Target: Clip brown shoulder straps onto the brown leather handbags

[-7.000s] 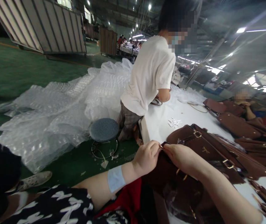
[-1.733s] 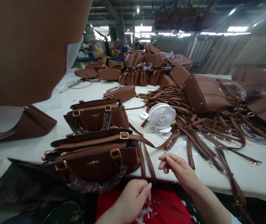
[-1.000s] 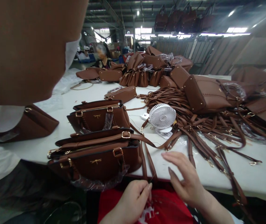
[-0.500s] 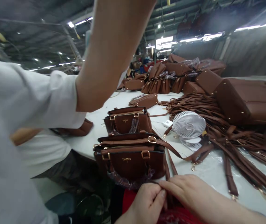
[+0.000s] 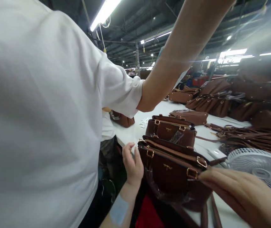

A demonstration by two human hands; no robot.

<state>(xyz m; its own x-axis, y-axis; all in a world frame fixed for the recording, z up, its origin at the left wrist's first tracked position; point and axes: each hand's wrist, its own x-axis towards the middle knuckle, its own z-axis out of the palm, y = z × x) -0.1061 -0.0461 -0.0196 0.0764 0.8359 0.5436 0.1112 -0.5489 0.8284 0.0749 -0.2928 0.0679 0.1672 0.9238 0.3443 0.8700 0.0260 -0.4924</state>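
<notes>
A dark brown handbag (image 5: 171,180) stands in front of me at the table's edge, with gold rings, a gold dragonfly emblem and plastic-wrapped handles hanging down. A brown strap lies along its top. My left hand (image 5: 133,166) is raised at the bag's left end, fingers apart and holding nothing. At the opposite end my right hand (image 5: 235,190) has its fingers stretched out, their tips at the bag's upper right corner; the thumb is hidden. Right behind stands a second brown handbag (image 5: 171,129) of the same kind.
A co-worker in a white shirt (image 5: 54,104) fills the left side, with an arm (image 5: 173,60) reaching across above the bags. To the right are a white fan (image 5: 261,172) and a heap of brown straps (image 5: 256,136). More brown bags (image 5: 221,98) are piled behind on the white table (image 5: 142,122).
My hands have come apart from below the bag and moved up to its two ends, fingers now extended. The view has turned left, and the co-worker fills more of it.
</notes>
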